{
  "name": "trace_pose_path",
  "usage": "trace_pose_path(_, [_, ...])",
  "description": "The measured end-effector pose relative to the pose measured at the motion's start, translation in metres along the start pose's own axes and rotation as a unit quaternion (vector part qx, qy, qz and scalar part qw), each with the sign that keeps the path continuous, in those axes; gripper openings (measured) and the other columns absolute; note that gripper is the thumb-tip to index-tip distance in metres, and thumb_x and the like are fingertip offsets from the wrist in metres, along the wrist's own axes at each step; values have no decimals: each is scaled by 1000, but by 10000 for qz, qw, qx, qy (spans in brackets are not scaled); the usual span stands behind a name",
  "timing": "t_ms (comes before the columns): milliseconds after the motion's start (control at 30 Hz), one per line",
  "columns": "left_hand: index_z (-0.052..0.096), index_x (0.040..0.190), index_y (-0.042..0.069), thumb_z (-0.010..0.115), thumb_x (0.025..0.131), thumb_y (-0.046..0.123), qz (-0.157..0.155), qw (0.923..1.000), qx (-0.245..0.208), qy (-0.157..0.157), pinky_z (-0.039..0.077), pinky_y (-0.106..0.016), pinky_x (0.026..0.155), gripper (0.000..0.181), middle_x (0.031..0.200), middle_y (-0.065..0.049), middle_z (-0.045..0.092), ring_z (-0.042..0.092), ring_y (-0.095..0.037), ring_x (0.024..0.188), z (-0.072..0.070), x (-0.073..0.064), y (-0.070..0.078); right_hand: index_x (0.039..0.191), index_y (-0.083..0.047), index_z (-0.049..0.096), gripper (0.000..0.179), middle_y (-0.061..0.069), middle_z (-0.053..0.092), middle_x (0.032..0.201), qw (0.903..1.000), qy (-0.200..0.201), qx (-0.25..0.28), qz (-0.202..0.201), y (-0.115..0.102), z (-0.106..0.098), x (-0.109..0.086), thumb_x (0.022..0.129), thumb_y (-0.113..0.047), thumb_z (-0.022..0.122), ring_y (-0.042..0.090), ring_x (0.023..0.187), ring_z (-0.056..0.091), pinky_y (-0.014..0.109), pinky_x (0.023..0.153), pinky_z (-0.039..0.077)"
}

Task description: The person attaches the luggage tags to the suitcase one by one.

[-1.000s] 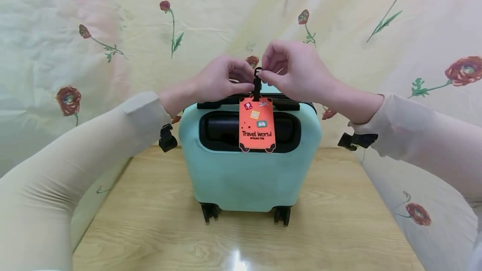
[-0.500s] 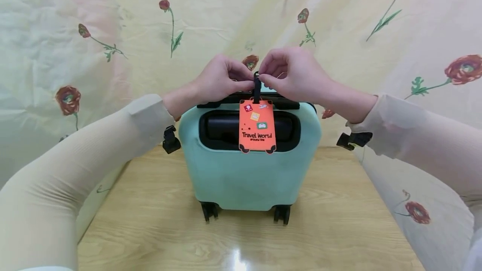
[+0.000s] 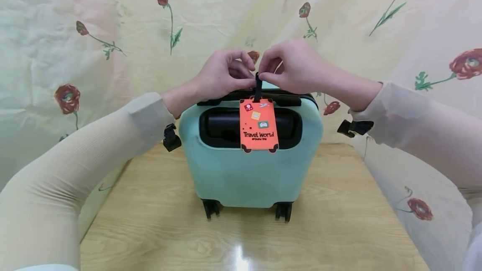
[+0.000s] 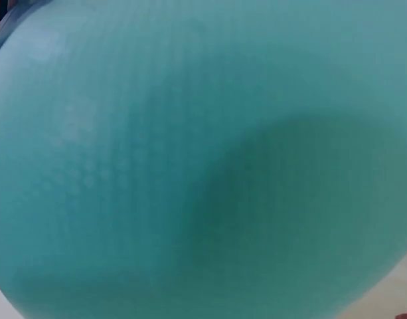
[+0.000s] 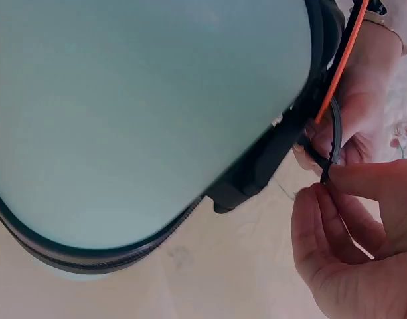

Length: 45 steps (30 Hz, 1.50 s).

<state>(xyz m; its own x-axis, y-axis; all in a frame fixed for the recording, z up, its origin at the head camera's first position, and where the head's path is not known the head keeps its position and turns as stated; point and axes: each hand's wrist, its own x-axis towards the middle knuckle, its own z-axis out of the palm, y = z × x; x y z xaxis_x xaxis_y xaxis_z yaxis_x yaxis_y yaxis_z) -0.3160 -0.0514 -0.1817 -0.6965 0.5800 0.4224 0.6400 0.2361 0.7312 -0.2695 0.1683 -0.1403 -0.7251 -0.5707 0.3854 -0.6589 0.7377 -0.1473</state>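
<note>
An orange luggage tag (image 3: pixel 258 124) reading "Travel World" hangs by its black strap (image 3: pixel 258 89) before the dark handle recess of a mint-green suitcase (image 3: pixel 244 179). My right hand (image 3: pixel 297 66) pinches the top of the strap between thumb and fingertips; in the right wrist view, the looped strap (image 5: pixel 336 133) meets those fingertips. From the other side, my left hand (image 3: pixel 222 74) holds the strap lower down with its thumb against it, the index finger arched above. Its other fingertips are partly hidden behind the strap. The suitcase shell (image 4: pixel 190 166) fills most of the left wrist view.
The suitcase stands upright on black wheels (image 3: pixel 283 211) on a wooden table (image 3: pixel 169 237). Flower-printed cloth (image 3: pixel 124 3) hangs behind and at the sides. A black top handle (image 5: pixel 246 179) juts from the suitcase beside my hands.
My left index finger has lifted away from the thumb. My right hand dipped slightly, then rose again, and its fingers now cover the strap's buckle. The suitcase stays in place.
</note>
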Motion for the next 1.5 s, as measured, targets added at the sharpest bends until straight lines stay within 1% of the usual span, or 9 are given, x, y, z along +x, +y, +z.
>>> trace_pose_path(167, [70, 118, 5, 79, 93, 7, -219, 9986, -347, -335, 61, -34, 99, 27, 107, -14, 81, 78, -20, 99, -1, -1, 0, 100, -2, 74, 8, 14, 74, 101, 9983, 98, -312, -481, 2, 8, -1, 99, -7, 68, 26, 90, 73, 43, 85, 60])
trace_pose_path(300, [74, 124, 7, 82, 91, 12, -296, 9989, -314, -154, 62, -34, 96, 34, 110, -12, 81, 78, -20, 101, 3, -2, 0, 100, 2, 69, 7, 17, 67, 101, 9960, 404, -388, -700, 5, 18, -4, 99, -3, 66, 29, 88, 66, 42, 80, 55])
trace_pose_path(467, [81, 120, 8, 83, 92, 16, -392, 9987, -97, 308, 63, -32, 89, 29, 107, -12, 83, 80, -19, 96, 9, -5, 1, 102, 4, 64, 5, 18, 61, 99, 9950, 588, -358, -719, 7, 26, -7, 100, 0, 62, 29, 87, 58, 41, 79, 50])
trace_pose_path(567, [83, 115, 5, 83, 92, 15, -275, 9987, -22, 424, 64, -31, 86, 25, 103, -11, 83, 81, -18, 90, 12, -5, 0, 104, 5, 61, 5, 17, 58, 100, 9951, 556, -303, -766, 7, 29, -9, 102, 0, 59, 30, 89, 55, 40, 79, 47])
trace_pose_path(667, [83, 113, 4, 83, 92, 14, -204, 9989, 144, 392, 63, -29, 83, 23, 101, -12, 83, 81, -17, 87, 13, -5, -1, 104, 5, 56, 4, 17, 55, 100, 9951, 520, -199, -815, 8, 31, -9, 103, 1, 57, 30, 91, 53, 40, 79, 45])
trace_pose_path(900, [82, 116, 5, 82, 93, 15, -381, 9981, 437, 206, 63, -29, 85, 25, 102, -14, 83, 81, -17, 90, 14, -4, 0, 100, 2, 49, 7, 16, 49, 92, 9970, 484, -15, -610, 9, 35, -8, 105, 3, 43, 29, 85, 49, 37, 75, 39])
trace_pose_path(1167, [81, 117, 4, 86, 88, 16, -260, 9989, 161, 344, 64, -30, 87, 32, 101, -14, 83, 82, -17, 89, 17, -6, -2, 108, 1, 55, 5, 14, 66, 92, 9956, 810, 373, -297, 8, 35, -10, 105, -3, 54, 23, 76, 62, 28, 71, 47])
trace_pose_path(1367, [82, 119, 4, 89, 86, 14, -266, 9985, 51, 486, 65, -30, 86, 35, 104, -14, 83, 83, -18, 92, 17, -8, -2, 107, -2, 68, 11, 9, 77, 96, 9904, 1131, 612, -502, 11, 35, -11, 96, -3, 69, 17, 83, 73, 13, 80, 52])
trace_pose_path(1500, [83, 115, 5, 89, 86, 15, -282, 9983, 104, 494, 64, -29, 86, 32, 104, -13, 83, 82, -18, 92, 16, -8, -2, 104, -4, 73, 9, 9, 78, 96, 9879, 1265, 639, -623, 11, 33, -11, 95, -2, 72, 18, 82, 75, 12, 82, 53])
